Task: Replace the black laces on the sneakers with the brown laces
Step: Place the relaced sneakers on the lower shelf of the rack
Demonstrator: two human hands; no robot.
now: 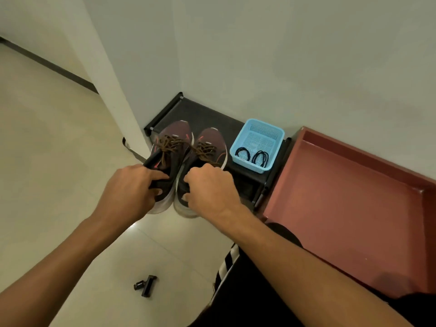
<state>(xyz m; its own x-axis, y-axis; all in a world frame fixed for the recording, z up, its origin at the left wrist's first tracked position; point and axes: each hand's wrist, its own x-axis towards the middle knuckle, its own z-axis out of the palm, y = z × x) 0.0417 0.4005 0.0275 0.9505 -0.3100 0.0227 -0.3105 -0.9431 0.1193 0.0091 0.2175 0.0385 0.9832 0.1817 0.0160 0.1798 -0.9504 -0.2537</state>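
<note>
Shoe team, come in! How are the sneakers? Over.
Left hand grips left sneaker, right hand grips right sneaker, at the heels. Brown laces in both; black laces coiled in blue basket. Nothing blocking.

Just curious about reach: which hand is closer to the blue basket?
Right. The right hand grips the right sneaker beside the blue basket; the left hand grips the left sneaker, one shoe farther away.

sneakers [179, 132]: matt knit cloth, pale rubbery soles
brown laces [173, 144]: woven cloth, matt
basket [259, 135]: perforated plastic, faint sheen
floor [59, 142]: smooth glossy tile
</note>
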